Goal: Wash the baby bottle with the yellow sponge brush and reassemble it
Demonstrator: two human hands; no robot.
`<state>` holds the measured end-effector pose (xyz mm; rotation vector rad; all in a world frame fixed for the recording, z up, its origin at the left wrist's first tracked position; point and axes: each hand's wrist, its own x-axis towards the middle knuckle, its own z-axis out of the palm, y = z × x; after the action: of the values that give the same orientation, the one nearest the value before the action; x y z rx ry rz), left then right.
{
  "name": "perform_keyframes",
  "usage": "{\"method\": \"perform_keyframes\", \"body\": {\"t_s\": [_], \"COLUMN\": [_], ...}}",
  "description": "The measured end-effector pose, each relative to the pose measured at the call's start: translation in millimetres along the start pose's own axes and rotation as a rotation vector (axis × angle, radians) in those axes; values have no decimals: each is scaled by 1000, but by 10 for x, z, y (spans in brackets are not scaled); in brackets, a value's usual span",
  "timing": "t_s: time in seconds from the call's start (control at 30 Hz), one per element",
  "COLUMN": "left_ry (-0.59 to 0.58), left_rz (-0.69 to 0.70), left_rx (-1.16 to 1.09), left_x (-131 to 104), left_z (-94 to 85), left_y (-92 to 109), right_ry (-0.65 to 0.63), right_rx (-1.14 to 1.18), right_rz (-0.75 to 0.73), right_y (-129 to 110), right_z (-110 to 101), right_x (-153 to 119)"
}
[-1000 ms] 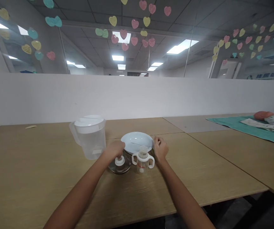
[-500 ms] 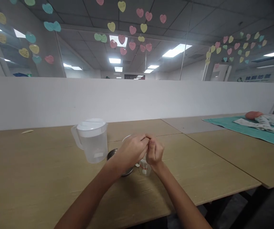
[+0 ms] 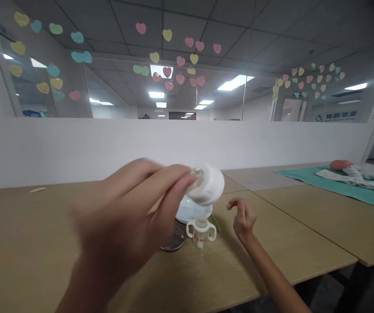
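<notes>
Close to the camera, my left hand (image 3: 131, 208), partly blurred, pinches a baby bottle nipple in its white screw ring (image 3: 210, 186). The clear nipple tip points toward my fingers. Below it, a small clear baby bottle (image 3: 201, 234) with two white side handles stands upright and uncapped on the table. My right hand (image 3: 244, 219) hovers to the right of the bottle, fingers bent but apart, with nothing in it. Behind the bottle lies a white plate (image 3: 192, 211), and a metal bowl (image 3: 175, 238) is partly covered by my left hand.
A green strip-like item (image 3: 216, 224) sticks out by the plate. On the right of the wooden table (image 3: 291, 261) lies a teal cloth (image 3: 346, 187) with a doll in patterned clothes (image 3: 369, 168) on it. A white wall (image 3: 76, 148) runs along the back.
My hands were together above the bottle; they have parted. The left came nearer the camera with the nipple ring and now covers the plastic pitcher; the right moved rightward. The view tilted up.
</notes>
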<state>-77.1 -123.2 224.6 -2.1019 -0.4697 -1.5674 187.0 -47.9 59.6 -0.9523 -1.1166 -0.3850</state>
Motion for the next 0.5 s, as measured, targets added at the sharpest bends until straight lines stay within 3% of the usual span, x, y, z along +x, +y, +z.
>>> {"method": "perform_keyframes", "body": {"t_s": [0.03, 0.1, 0.17, 0.23, 0.27, 0.33, 0.4, 0.5], "left_ry": [3, -188, -320, -372, -360, -343, -334, -316], "left_rz": [96, 130, 108, 109, 94, 53, -13, -164], "left_rx": [-1, -43, -103, -179, -212, -274, -337, -428], "left_x": [57, 69, -51, -250, -355, -536, -656, -729], "left_z": [20, 188, 424, 606, 654, 660, 586, 460], "left_y": [3, 29, 83, 160, 200, 266, 300, 294], "right_ry": [66, 124, -29, -201, -247, -187, -186, -228], "right_rx": [113, 348, 449, 380, 320, 243, 177, 106], "right_rz": [45, 44, 44, 62, 62, -95, -336, -502], "right_y": [-145, -540, -944, -1213, -1277, -1291, -1241, -1223], "right_z": [-26, -41, -22, 4, 10, -3, -43, -102], "right_x": [10, 44, 53, -2, -52, -167, -260, -313]}}
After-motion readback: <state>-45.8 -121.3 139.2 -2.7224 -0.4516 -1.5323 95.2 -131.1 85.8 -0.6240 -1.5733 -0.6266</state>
